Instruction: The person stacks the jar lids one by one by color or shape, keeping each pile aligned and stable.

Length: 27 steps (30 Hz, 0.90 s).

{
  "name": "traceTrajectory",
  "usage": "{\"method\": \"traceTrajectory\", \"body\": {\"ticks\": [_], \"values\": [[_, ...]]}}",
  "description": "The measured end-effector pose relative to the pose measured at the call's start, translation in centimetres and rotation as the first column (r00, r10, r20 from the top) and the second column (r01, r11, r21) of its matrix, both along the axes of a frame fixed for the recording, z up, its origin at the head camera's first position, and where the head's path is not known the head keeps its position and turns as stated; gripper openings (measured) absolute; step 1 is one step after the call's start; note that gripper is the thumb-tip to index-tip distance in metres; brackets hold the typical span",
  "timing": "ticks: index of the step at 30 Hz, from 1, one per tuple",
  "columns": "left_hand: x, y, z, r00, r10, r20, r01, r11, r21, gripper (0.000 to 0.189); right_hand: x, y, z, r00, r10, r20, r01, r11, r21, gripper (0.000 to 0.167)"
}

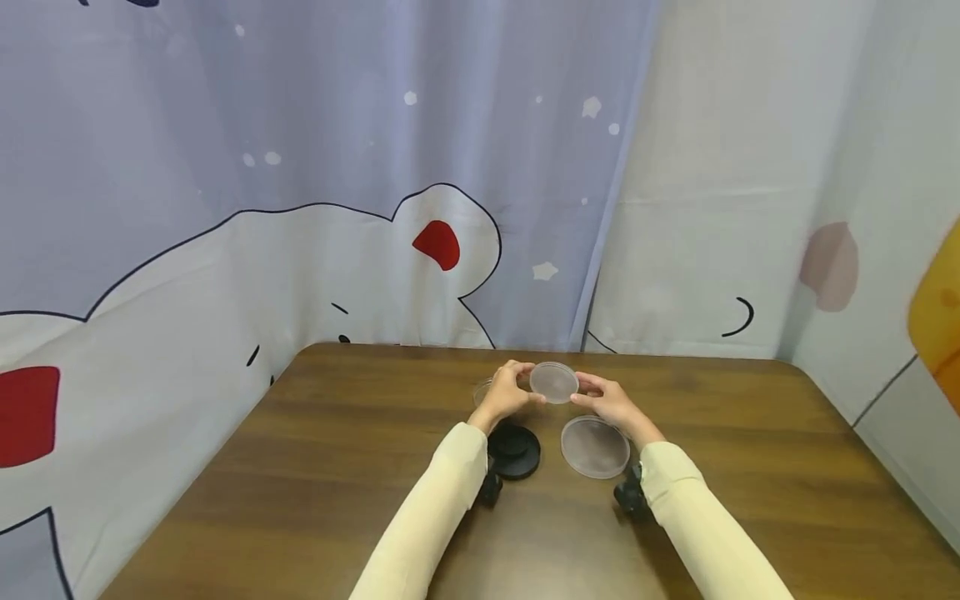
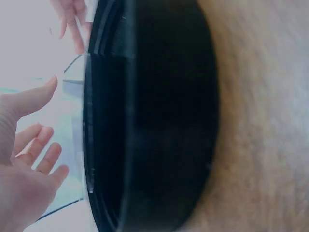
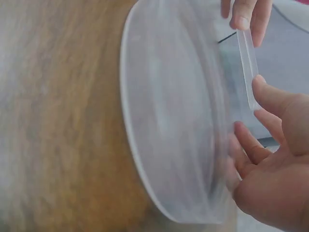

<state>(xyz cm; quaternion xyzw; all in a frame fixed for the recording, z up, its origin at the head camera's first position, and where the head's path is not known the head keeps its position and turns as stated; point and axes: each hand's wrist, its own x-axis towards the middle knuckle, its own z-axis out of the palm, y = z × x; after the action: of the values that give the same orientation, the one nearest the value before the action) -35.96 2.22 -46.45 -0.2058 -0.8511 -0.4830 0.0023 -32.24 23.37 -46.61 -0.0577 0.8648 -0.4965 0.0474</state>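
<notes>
In the head view, a small clear round lid (image 1: 554,382) is held up between both hands over the back of the table. My left hand (image 1: 506,396) grips its left edge with thumb and fingers, while my right hand (image 1: 611,404) pinches the right edge. Seen from the right wrist, the lid (image 3: 247,70) is nearly edge-on. Below the left hand stands a black round container (image 1: 513,451), which fills the middle of the left wrist view. Nearer the right hand is a larger clear round container (image 1: 596,447), blurred in the right wrist view.
Another clear round piece (image 1: 482,392) lies partly hidden behind the left hand. All this is on a brown wooden table (image 1: 360,450). A printed curtain (image 1: 337,167) hangs behind the table's back edge and along its sides.
</notes>
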Motion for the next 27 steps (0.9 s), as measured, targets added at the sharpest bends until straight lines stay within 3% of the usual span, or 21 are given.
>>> {"method": "traceTrajectory", "body": {"ticks": [8,15,21,27], "values": [[1.4,-0.2,1.2,0.999,0.01,0.05,-0.016,0.992,0.126,0.066,1.9,0.1,1.4,1.0,0.021,-0.013,-0.023,0.996,-0.091,0.059],[4.2,0.4,3.2,0.981,-0.063,0.182,-0.007,0.934,0.358,0.072,4.7,1.0,3.3,0.997,-0.001,-0.073,-0.009,0.992,-0.124,0.06],[6.0,1.2,3.8,0.963,-0.078,0.256,-0.035,0.912,0.409,0.071,6.5,1.6,4.2,0.995,0.0,-0.102,-0.018,0.983,-0.182,0.058],[7.4,2.2,3.8,0.973,-0.097,0.212,0.0,0.909,0.418,0.07,8.0,2.3,4.1,0.991,0.006,-0.137,-0.042,0.966,-0.257,0.057]]}}
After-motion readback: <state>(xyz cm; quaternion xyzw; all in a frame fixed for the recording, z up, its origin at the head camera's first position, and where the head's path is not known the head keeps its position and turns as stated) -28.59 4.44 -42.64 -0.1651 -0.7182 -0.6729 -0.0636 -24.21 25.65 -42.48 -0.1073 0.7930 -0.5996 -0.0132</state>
